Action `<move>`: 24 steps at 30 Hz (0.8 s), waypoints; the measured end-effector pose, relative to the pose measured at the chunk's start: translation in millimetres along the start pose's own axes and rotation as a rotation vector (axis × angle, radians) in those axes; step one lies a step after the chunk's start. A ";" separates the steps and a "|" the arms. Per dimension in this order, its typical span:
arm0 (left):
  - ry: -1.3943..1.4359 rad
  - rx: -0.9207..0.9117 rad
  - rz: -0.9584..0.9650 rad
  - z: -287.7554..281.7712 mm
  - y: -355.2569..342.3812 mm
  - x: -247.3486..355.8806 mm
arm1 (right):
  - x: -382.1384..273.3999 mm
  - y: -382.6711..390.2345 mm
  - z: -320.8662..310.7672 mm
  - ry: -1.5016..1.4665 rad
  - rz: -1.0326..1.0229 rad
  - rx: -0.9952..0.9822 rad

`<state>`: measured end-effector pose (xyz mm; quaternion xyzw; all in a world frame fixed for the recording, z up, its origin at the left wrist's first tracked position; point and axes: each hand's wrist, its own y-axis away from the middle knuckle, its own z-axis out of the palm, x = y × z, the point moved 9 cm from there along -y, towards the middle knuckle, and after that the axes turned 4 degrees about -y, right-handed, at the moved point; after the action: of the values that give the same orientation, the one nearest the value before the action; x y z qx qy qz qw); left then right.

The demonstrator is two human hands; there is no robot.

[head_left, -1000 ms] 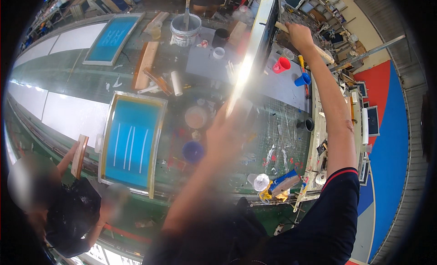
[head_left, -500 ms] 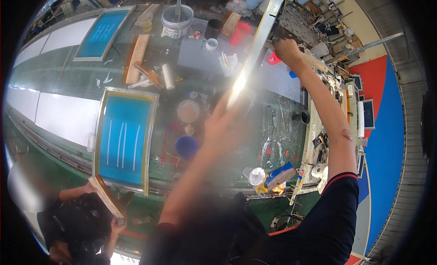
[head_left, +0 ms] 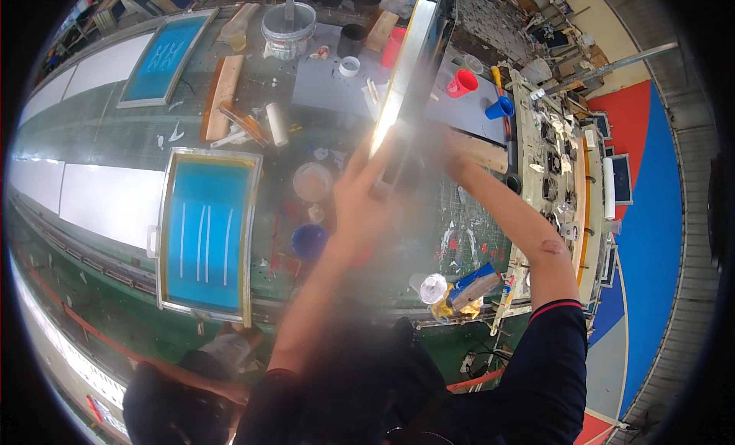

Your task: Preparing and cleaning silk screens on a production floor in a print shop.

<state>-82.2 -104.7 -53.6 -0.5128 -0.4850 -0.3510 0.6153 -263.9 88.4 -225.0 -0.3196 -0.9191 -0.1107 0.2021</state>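
My left hand is closed on the near end of a metal-edged screen-printing frame, which stands tilted on its edge, its bright rim toward me. My right hand is behind the frame, its fingers smeared by motion. A pale wooden bar like a squeegee handle sticks out past my right wrist and seems held in that hand. Part of it is hidden. Left of my hands, a blue printing screen with white line openings lies on the green table.
Around the frame are a white bucket, a wooden squeegee, a red cup, a blue cup, a blue lid and a clear cup. Another person bends at the lower left. A cluttered bench stands right.
My right hand has come down and toward me, the wooden bar moving with it. The frame has shifted left. The other person has bent lower; the squeegee they held no longer shows.
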 end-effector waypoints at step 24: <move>-0.200 0.227 0.344 -45.1 -13.9 111.0 | -30.5 32.0 -88.1 -0.469 0.155 0.120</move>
<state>-53.1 -144.5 56.5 -0.5479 -0.4851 -0.1316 0.6687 -195.4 67.3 -157.4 -0.3933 -0.9186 0.0371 0.0097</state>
